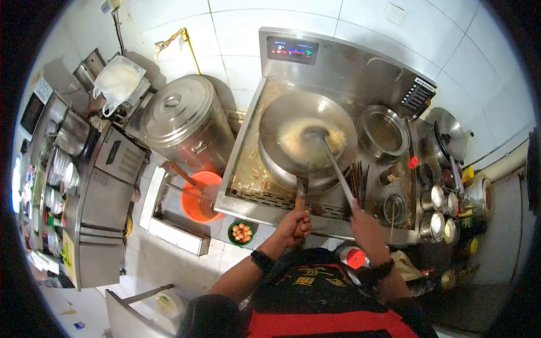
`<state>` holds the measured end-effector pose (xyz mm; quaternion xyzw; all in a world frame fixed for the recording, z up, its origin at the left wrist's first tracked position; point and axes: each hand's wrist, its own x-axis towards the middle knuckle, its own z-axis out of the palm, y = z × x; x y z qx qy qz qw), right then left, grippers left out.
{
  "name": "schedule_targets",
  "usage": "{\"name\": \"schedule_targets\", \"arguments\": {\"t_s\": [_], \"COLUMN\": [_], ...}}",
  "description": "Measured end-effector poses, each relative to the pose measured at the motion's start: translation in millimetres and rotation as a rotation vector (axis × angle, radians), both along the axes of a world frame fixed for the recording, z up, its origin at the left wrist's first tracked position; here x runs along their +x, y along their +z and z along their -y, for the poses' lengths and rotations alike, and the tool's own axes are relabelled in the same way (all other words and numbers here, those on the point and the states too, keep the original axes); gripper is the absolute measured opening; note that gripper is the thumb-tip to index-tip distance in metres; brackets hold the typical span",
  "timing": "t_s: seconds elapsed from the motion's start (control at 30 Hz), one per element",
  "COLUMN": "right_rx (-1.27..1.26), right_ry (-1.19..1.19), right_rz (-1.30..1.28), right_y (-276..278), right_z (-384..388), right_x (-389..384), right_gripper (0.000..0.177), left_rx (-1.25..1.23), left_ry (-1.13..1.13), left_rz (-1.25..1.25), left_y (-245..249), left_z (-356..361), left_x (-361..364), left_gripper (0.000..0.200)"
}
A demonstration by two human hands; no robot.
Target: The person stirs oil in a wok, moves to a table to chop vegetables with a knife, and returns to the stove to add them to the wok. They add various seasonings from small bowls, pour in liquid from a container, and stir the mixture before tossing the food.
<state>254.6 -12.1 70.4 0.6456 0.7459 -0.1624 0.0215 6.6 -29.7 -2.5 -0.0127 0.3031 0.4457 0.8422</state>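
A large steel wok (pixel 273 121) sits on the stove, with pale, steaming liquid (pixel 296 143) in its bowl. My left hand (pixel 293 226) is wrapped round the wok's wooden handle (pixel 301 194). The long-handled ladle (pixel 337 169) is in my right hand (pixel 366 225), to the right of the wok handle. Its head rests in the liquid near the wok's middle. What exactly is in the liquid is too blurred to make out.
Right of the wok are a round metal pot (pixel 385 130), a bottle with a red cap (pixel 393 173) and several seasoning containers. At left stand a tall lidded stockpot (pixel 186 118), an orange bucket (pixel 197 197) and a green basket of eggs (pixel 241 232) on the floor.
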Motion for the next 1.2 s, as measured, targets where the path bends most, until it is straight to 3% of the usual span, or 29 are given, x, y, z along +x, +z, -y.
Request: {"name": "schedule_targets", "arguments": {"t_s": [0.13, 0.2, 0.23, 0.3, 0.33, 0.4, 0.5, 0.6, 0.7, 0.73, 0.8, 0.93, 1.07, 1.17, 1.2], "right_rx": [-0.212, -0.221, -0.227, -0.209, -0.212, -0.112, -0.009, 0.02, -0.175, -0.181, 0.072, -0.048, -0.068, 0.079, -0.036], "right_ry": [-0.029, 0.008, 0.012, 0.013, 0.014, -0.049, 0.035, 0.113, -0.026, -0.022, 0.077, 0.054, 0.107, 0.208, 0.107], "right_rz": [-0.088, -0.407, -0.403, -0.166, -0.17, 0.114, -0.044, -0.187, -0.274, -0.272, -0.249, -0.032, 0.073, 0.109, 0.123], "right_y": [-12, -21, -8, 24, 33, 47, -27, -48, -16, -3, 33, 121, 146, 80, 60], "right_z": [2, 17, 18, 22, 17, 3, -12, 1, 17, 26, 46, 59, 58, 45, 36], "right_x": [-16, 16, 24, 38, 28, 0, -8, 1, 35, 45, 67, 97, 99, 99, 89], "right_gripper": [0.062, 0.061, 0.061, 0.06, 0.06, 0.06, 0.061, 0.062, 0.061, 0.061, 0.059, 0.056, 0.058, 0.057, 0.057], "left_rx": [-0.018, 0.01, 0.005, -0.011, -0.015, -0.005, -0.03, 0.001, 0.038, 0.033, -0.012, -0.016, 0.004, 0.002, -0.015], "left_ry": [0.012, 0.008, 0.013, 0.019, 0.021, 0.006, -0.008, 0.007, 0.007, 0.012, 0.008, 0.0, -0.011, -0.008, -0.006], "left_rz": [0.006, 0.014, 0.017, 0.001, -0.003, 0.015, -0.008, 0.016, -0.006, -0.003, 0.018, 0.0, 0.004, -0.009, -0.016], "left_y": [-2, 0, -1, -2, -4, -8, -2, -7, -7, -5, 1, -5, -5, -6, -6], "left_z": [-2, -1, 1, 1, 2, 1, 0, -1, 1, 1, 1, -1, -1, -4, -3], "left_x": [-1, 0, 0, -1, -1, 0, 0, 0, 0, -1, -2, 0, 1, 5, 5], "left_gripper": [0.013, 0.013, 0.013, 0.013, 0.013, 0.012, 0.013, 0.017, 0.02, 0.02, 0.015, 0.013, 0.014, 0.017, 0.016]}}
